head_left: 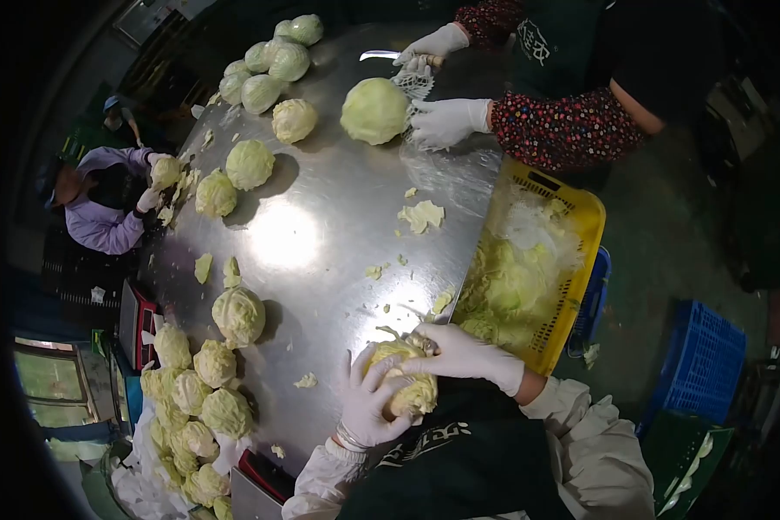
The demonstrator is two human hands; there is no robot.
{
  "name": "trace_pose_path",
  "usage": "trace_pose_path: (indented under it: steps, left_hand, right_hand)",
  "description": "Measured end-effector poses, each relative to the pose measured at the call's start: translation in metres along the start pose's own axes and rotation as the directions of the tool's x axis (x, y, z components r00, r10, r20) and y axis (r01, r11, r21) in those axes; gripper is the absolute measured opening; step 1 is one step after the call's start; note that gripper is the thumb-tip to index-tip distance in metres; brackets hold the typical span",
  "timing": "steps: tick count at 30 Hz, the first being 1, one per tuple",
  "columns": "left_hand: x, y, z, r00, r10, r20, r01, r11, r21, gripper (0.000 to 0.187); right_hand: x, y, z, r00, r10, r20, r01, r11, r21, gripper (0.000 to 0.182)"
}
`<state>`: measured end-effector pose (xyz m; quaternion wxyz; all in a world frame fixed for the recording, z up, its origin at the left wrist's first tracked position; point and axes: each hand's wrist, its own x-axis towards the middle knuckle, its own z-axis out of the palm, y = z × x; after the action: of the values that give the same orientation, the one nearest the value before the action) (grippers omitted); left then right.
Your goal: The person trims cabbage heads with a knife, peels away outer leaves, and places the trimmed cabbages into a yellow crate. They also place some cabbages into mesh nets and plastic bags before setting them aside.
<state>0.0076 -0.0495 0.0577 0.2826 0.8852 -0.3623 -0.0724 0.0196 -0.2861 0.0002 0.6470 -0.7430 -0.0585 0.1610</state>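
Observation:
Close to my body, at the near edge of the metal table, a pale green cabbage [412, 396] is held between my two white-gloved hands. My left hand [371, 406] wraps its left side with the fingers bent over it. From the right, my right hand [468, 355] grips the cabbage's upper end, thumb and fingers closed at the stem end and outer leaves. Part of the cabbage is hidden behind the gloves. Small torn leaf scraps [442, 302] lie just beyond my hands on the table [321, 260].
A heap of cabbages [186, 394] is at left, with one larger cabbage [238, 316] beside it. A yellow crate [591, 217] of leaves stands at the table's right edge. Across from me, a co-worker's gloved hands [449, 121] hold a knife [381, 55] and touch a round cabbage [374, 111]. Another person [108, 204] handles cabbage at far left.

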Motion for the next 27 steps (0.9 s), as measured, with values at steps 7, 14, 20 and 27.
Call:
trace_pose_path:
  steps: [7, 14, 20, 27]
  left_hand:
    - [-0.008, -0.006, 0.001, 0.999, 0.017, -0.049, -0.016, 1.000, 0.027, 0.045]
    - [-0.022, -0.030, 0.006, 0.971, -0.114, -0.211, 0.064, 0.971, -0.232, 0.049]
    - [-0.010, -0.019, 0.004, 0.974, -0.170, -0.152, 0.143, 0.974, -0.175, 0.047]
    - [-0.021, -0.039, 0.011, 0.934, -0.284, -0.215, 0.192, 0.910, -0.368, 0.052]
  right_hand:
    - [-0.013, -0.002, -0.011, 0.988, 0.147, 0.040, -0.145, 0.988, -0.052, 0.044]
    - [-0.041, -0.002, -0.021, 0.969, 0.009, -0.247, -0.037, 0.994, -0.105, 0.082]
    - [-0.021, -0.022, 0.022, 0.911, -0.402, -0.085, 0.375, 0.898, -0.233, 0.048]
    - [-0.022, 0.034, 0.014, 0.950, -0.262, -0.169, 0.168, 0.888, -0.429, 0.021]
